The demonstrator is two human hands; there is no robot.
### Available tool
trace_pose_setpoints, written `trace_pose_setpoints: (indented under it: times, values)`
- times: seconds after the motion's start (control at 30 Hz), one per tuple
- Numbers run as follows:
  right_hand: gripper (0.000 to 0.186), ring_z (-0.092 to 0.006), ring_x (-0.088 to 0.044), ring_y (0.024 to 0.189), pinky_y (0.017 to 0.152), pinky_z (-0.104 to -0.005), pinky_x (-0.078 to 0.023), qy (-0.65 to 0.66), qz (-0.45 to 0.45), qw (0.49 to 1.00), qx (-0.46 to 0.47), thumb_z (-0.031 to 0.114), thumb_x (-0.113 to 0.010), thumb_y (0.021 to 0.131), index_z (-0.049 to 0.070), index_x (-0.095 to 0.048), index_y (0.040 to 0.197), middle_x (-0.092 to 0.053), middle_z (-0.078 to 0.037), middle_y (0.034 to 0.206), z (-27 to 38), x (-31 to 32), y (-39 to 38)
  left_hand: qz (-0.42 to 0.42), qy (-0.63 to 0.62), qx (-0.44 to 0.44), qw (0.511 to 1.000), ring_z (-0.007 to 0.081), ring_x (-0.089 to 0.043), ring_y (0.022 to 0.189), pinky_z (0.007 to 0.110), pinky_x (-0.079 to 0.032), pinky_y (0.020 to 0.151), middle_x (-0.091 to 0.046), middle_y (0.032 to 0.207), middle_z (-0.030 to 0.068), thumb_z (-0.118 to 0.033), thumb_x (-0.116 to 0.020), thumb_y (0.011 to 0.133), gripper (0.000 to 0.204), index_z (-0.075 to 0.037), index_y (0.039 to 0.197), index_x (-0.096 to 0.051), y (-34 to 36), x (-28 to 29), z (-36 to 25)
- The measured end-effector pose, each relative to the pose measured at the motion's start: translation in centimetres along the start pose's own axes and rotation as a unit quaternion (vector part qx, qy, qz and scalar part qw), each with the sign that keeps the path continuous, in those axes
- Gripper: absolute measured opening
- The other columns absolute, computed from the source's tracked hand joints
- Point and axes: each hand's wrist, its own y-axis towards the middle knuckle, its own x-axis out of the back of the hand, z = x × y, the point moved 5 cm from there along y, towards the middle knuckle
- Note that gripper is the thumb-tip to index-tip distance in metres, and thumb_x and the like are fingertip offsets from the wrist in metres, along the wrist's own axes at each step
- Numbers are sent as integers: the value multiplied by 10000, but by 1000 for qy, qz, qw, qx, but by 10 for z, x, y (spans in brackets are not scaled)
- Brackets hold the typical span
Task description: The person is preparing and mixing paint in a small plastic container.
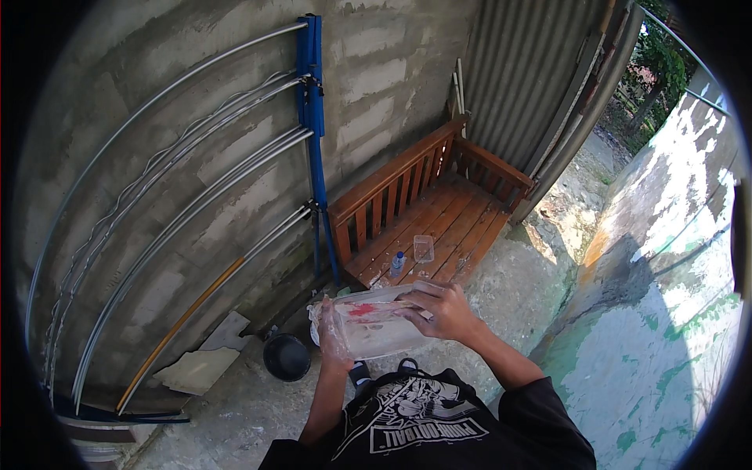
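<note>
A shallow, clear plastic container (380,342) with whitish residue is held in front of my body. Inside it lies a bright red patch (362,310) amid pale material. My left hand (332,335) grips its left side, whitish smears on the fingers. Over the container's right part, my right hand (440,312) has its fingers bent and drawn together, pointing inward. A thin pale shape shows by those fingertips, too small to name. Beside my left hand is a crumpled white thing (315,319), partly hidden.
Ahead stands a brown wooden bench (446,211) bearing a small blue-capped bottle (397,264) and a small clear tub (424,248). A black bucket (287,357) sits on the floor at left. Metal pipes (211,176) rest on a blue rack (311,102) along the block wall.
</note>
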Motion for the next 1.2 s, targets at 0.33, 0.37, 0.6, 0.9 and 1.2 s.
trace_pose_setpoints:
  times: [0.33, 0.37, 0.6, 0.9, 1.2]
  values:
    - [176, -214, -635, 656, 569, -327, -530, -50, 13, 995, 88, 162, -765, 730, 98, -714, 886, -620, -18, 753, 11, -23, -13, -46, 3, -4, 999, 316, -624, 1054, 462, -505, 939, -641, 1143, 133, -567, -487, 951, 557, -69, 1179, -588, 6, 21, 3]
    - [171, -213, -630, 650, 563, -326, -527, -40, -6, 997, 72, 161, -766, 728, 100, -715, 880, -618, -15, 749, 10, -19, -11, -47, 3, -3, 999, 316, -624, 1054, 462, -505, 939, -641, 1143, 133, -567, -487, 951, 557, -69, 1179, -588, 8, 22, 4]
    - [154, -200, -619, 632, 552, -319, -519, -80, -24, 994, 75, 160, -773, 735, 106, -721, 870, -619, 0, 746, 11, -20, -13, -15, 21, -3, 1000, 308, -623, 1053, 470, -509, 924, -637, 1146, 129, -561, -475, 957, 535, -81, 1159, -596, 12, 18, 0]
    - [201, -195, -643, 703, 575, -308, -535, -87, 3, 992, 89, 151, -777, 694, 114, -726, 885, -634, 6, 787, 16, -22, -13, -57, 47, 8, 997, 320, -613, 1039, 512, -527, 846, -645, 1119, 109, -613, -427, 950, 576, -90, 1126, -595, 0, 4, -11]
    - [199, -176, -629, 704, 561, -322, -525, -97, -39, 991, 88, 144, -761, 684, 129, -707, 875, -614, 17, 799, 19, -22, -15, -60, 47, -22, 997, 325, -622, 1009, 517, -526, 836, -645, 1091, 124, -605, -418, 961, 570, -84, 1113, -592, 6, 10, -14]
